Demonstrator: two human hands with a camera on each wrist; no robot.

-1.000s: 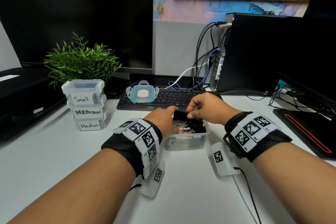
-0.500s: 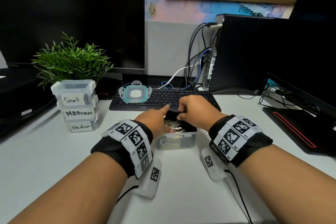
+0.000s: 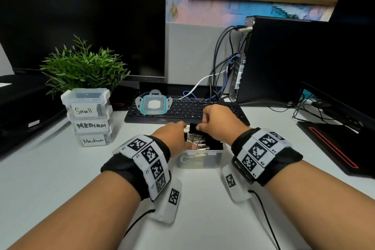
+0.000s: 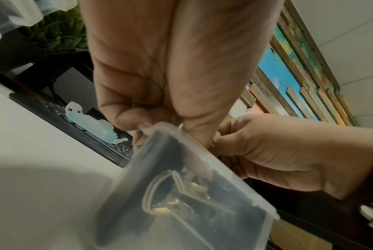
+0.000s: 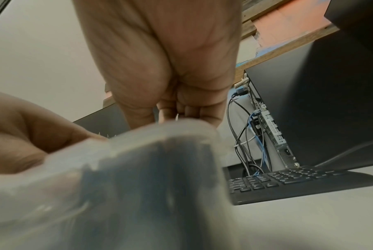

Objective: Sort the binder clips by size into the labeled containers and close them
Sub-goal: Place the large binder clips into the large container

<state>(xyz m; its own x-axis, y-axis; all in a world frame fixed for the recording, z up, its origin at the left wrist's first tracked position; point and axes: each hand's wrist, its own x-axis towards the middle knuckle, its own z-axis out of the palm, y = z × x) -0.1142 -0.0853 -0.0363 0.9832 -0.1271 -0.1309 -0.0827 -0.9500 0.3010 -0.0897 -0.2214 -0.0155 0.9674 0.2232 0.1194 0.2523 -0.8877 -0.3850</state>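
Binder clip (image 3: 194, 127) pinched over the open clear container (image 3: 199, 160), near the desk's (image 3: 50, 168) middle.
Its black body is up and its wire handles hang down into the container, long axis near upright. The right hand (image 3: 220, 121) pinches the black body with curled fingertips. The left hand (image 3: 174, 137) curls round the container's left rim, thumb on its near edge, just in front of the keyboard (image 3: 203, 110).
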